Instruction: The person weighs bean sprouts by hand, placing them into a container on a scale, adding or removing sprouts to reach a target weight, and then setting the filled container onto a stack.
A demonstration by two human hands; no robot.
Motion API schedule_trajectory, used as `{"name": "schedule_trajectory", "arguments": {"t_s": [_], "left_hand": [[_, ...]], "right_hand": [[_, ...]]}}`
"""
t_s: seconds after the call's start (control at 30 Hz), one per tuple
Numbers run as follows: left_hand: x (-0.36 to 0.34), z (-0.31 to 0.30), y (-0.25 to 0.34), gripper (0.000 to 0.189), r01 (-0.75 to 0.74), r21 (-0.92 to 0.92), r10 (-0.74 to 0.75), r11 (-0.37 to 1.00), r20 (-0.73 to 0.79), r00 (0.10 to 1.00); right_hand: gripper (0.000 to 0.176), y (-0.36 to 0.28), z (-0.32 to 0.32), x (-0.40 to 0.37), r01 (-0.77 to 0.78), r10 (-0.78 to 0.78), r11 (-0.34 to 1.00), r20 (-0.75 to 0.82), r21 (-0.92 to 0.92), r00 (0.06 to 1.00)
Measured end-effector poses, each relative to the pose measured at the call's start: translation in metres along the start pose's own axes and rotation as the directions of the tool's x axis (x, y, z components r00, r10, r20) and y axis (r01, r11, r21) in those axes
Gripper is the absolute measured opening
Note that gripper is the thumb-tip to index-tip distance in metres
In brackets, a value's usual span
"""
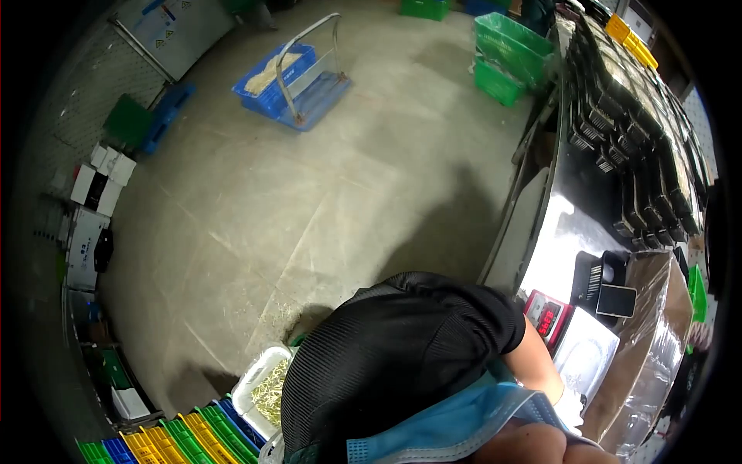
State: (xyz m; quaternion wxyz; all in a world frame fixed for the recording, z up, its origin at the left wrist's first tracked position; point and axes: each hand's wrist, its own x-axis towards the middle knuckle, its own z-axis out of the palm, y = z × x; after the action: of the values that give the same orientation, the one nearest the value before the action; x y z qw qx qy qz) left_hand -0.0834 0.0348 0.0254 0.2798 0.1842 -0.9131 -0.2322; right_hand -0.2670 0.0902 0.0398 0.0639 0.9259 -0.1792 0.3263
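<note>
Left hand (570, 407) is mostly hidden; finger spread and hold undeterminable. Beside the fingers, flat red-and-white digital scale (581, 346) appears stiff; grip base edges.

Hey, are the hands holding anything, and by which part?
That can't be told: no grip shows clearly, only a bare forearm beside the scale.

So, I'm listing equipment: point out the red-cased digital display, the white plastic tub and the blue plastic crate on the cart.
Red-cased digital display (546, 322), head view: lit digits.
White plastic tub (242, 390), head view: left rim.
Blue plastic crate (261, 102), head view: outer side wall.
</note>
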Motion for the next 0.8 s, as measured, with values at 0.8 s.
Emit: {"name": "schedule_trajectory", "arguments": {"t_s": [0.8], "left_hand": [[0.024,-0.002,-0.004,0.048,-0.186,0.170,0.087,0.968,0.467,0.880]], "right_hand": [[0.038,-0.076,0.034,-0.053,-0.526,0.487,0.781,-0.198,-0.336,0.851]]}}
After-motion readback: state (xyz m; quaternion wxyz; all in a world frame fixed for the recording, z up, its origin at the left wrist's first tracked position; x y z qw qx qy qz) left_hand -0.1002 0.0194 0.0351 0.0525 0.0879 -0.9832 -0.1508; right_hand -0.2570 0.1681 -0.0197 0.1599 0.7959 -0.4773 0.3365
